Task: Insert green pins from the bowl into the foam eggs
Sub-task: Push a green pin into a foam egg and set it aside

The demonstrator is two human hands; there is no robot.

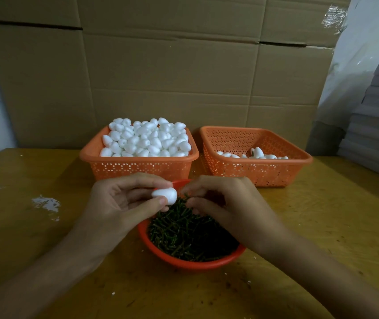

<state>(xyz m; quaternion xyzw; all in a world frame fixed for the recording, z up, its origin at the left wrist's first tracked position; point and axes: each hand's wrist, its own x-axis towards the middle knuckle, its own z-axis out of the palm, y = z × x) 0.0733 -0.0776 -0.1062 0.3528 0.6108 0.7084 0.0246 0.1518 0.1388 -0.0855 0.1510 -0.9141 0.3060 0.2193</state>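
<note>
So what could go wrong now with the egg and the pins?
1. The left hand holds the egg only by its fingertips, over the bowl; pushed off-centre, it might slip and drop among the pins.
2. The right hand seems to pinch one thin pin; it could bend or go in crooked.
3. The full basket is heaped with eggs; a bump could spill some.
</note>
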